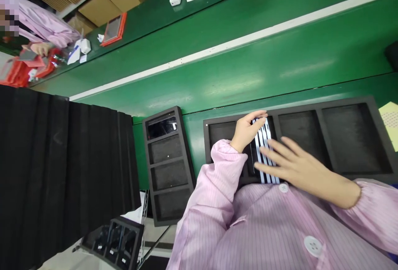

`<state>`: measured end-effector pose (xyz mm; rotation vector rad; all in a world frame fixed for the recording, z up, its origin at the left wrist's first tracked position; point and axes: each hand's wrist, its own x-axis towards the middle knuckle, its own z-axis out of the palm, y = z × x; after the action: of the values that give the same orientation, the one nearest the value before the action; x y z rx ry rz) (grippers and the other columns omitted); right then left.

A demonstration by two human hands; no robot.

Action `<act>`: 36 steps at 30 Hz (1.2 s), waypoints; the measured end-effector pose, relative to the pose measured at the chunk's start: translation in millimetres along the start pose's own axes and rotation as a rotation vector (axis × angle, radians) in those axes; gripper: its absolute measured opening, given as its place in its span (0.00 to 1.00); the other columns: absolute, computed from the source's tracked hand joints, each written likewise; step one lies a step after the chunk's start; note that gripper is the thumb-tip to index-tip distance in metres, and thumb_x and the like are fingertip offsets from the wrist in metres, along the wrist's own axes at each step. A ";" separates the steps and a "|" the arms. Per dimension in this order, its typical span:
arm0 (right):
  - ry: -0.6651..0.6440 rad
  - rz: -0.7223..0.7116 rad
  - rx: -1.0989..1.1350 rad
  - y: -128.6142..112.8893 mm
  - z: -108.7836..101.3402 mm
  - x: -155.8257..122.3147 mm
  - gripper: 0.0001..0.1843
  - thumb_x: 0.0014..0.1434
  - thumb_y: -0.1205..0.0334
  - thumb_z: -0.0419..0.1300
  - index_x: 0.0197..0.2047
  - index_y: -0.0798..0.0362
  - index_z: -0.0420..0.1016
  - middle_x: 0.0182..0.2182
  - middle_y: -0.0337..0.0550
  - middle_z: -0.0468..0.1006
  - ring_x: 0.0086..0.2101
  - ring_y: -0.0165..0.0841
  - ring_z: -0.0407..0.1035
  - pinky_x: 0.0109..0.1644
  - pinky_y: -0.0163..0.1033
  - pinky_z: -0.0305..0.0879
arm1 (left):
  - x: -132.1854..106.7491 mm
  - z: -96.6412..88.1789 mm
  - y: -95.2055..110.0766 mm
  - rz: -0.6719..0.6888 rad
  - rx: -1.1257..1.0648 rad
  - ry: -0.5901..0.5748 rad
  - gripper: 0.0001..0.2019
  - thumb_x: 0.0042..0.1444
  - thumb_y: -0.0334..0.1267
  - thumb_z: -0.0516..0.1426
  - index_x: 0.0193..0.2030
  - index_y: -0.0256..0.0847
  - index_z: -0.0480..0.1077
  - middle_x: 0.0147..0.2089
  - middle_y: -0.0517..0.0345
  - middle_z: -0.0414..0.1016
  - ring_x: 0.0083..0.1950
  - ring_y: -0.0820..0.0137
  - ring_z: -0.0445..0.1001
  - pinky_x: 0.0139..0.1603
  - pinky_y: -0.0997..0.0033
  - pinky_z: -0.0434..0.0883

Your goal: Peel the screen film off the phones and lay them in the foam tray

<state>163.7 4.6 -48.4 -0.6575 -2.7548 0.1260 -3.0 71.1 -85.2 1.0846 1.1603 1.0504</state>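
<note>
A long black foam tray [317, 108] with several compartments lies on the green bench in front of me. In its second compartment from the left sits a flat part with blue and white stripes [264, 137]. My left hand [247, 131] curls its fingers over the far end of that striped part. My right hand [292, 162] lies flat on the part's near half, fingers stretched out and spread. Both arms are in pink striped sleeves. The compartments to the right look empty.
A second black foam tray [168, 166] stands to the left, a shiny dark part [161, 125] in its top compartment. Stacked black foam [62, 170] fills the left side. A green conveyor [248, 66] runs behind. A person in pink [46, 27] works far left.
</note>
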 end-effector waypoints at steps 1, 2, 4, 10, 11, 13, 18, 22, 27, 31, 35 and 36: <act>-0.010 -0.146 -0.014 0.3 -2.2 4.3 0.30 0.51 0.83 0.42 0.49 0.49 0.69 0.51 0.44 0.71 0.52 0.42 0.64 0.52 0.55 0.67 | 1.5 2.2 -0.7 -0.003 0.024 -0.002 0.09 0.50 0.32 0.59 0.40 0.40 0.75 0.41 0.55 0.80 0.47 0.66 0.76 0.54 0.64 0.69; -0.021 -0.257 -0.016 0.8 -4.3 8.6 0.28 0.51 0.83 0.41 0.45 0.52 0.71 0.51 0.44 0.71 0.53 0.41 0.64 0.53 0.53 0.67 | 3.0 3.8 -1.9 -0.005 0.051 -0.003 0.10 0.50 0.32 0.60 0.40 0.41 0.74 0.41 0.55 0.80 0.48 0.66 0.76 0.55 0.63 0.68; -0.046 -0.373 -0.009 3.6 -8.9 16.0 0.23 0.52 0.83 0.40 0.38 0.56 0.72 0.48 0.48 0.73 0.51 0.40 0.65 0.53 0.49 0.68 | 4.0 3.8 -4.7 -0.002 0.074 0.000 0.11 0.49 0.36 0.62 0.41 0.41 0.74 0.43 0.54 0.80 0.49 0.64 0.76 0.57 0.60 0.67; 0.151 -0.174 0.313 24.6 -26.5 25.1 0.12 0.63 0.73 0.47 0.45 0.54 0.68 0.40 0.47 0.76 0.44 0.35 0.70 0.57 0.49 0.64 | -28.9 -9.0 3.5 0.236 -0.129 0.024 0.21 0.58 0.55 0.49 0.43 0.42 0.73 0.52 0.51 0.75 0.61 0.61 0.66 0.64 0.52 0.58; 0.232 -0.092 0.436 26.2 -28.0 25.7 0.10 0.64 0.68 0.51 0.47 0.53 0.66 0.40 0.48 0.75 0.45 0.35 0.70 0.57 0.48 0.64 | -38.0 -8.7 7.5 0.317 -0.141 0.029 0.25 0.60 0.58 0.44 0.42 0.42 0.73 0.51 0.50 0.76 0.61 0.61 0.66 0.64 0.50 0.57; 0.369 0.081 0.676 25.0 -27.7 26.8 0.15 0.62 0.58 0.57 0.51 0.50 0.63 0.42 0.47 0.74 0.46 0.35 0.69 0.58 0.46 0.64 | -53.7 -5.3 13.4 0.493 -0.114 0.062 0.30 0.57 0.63 0.40 0.42 0.42 0.72 0.49 0.48 0.76 0.58 0.59 0.69 0.62 0.47 0.59; 0.515 0.342 0.943 7.9 -12.0 27.7 0.19 0.57 0.53 0.62 0.49 0.45 0.62 0.40 0.42 0.71 0.46 0.32 0.68 0.61 0.47 0.58 | -66.1 1.0 3.9 0.710 0.143 0.100 0.38 0.37 0.68 0.58 0.49 0.43 0.63 0.51 0.44 0.70 0.54 0.55 0.71 0.57 0.43 0.64; 0.484 0.375 0.996 -0.8 -5.4 25.4 0.19 0.57 0.50 0.62 0.47 0.45 0.61 0.45 0.45 0.68 0.51 0.35 0.64 0.58 0.45 0.62 | -65.1 -4.8 -8.2 0.721 0.266 0.051 0.27 0.47 0.60 0.58 0.45 0.44 0.61 0.43 0.50 0.73 0.45 0.62 0.75 0.53 0.48 0.69; 0.453 0.353 0.991 -0.5 -9.2 22.3 0.17 0.58 0.48 0.59 0.46 0.45 0.61 0.43 0.44 0.68 0.49 0.36 0.65 0.56 0.45 0.62 | -67.3 -6.1 -6.2 0.743 0.311 0.064 0.17 0.54 0.54 0.55 0.41 0.43 0.61 0.37 0.54 0.73 0.40 0.66 0.76 0.48 0.54 0.73; 0.438 0.326 0.954 0.0 -9.2 20.3 0.17 0.59 0.48 0.58 0.46 0.46 0.59 0.41 0.45 0.67 0.48 0.36 0.65 0.57 0.47 0.62 | -69.7 -3.8 -4.2 0.738 0.314 0.082 0.09 0.57 0.42 0.55 0.41 0.43 0.61 0.38 0.56 0.73 0.42 0.67 0.76 0.49 0.56 0.73; 0.428 0.314 0.938 -1.0 -8.9 18.8 0.17 0.60 0.48 0.57 0.46 0.46 0.59 0.41 0.45 0.67 0.49 0.39 0.64 0.56 0.49 0.63 | -71.3 -3.3 -4.5 0.749 0.304 0.091 0.08 0.57 0.40 0.55 0.42 0.44 0.62 0.39 0.56 0.74 0.43 0.67 0.76 0.50 0.56 0.73; 0.423 0.308 0.937 -1.2 -9.0 18.5 0.17 0.60 0.48 0.57 0.46 0.46 0.59 0.41 0.45 0.67 0.49 0.39 0.64 0.56 0.49 0.63 | -71.4 -3.2 -4.8 0.753 0.307 0.095 0.09 0.57 0.41 0.55 0.42 0.44 0.62 0.39 0.56 0.74 0.43 0.67 0.76 0.50 0.56 0.73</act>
<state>150.3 12.0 -34.6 -0.6980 -1.8573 1.1093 -13.3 0.4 -78.9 1.8092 1.0197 1.5370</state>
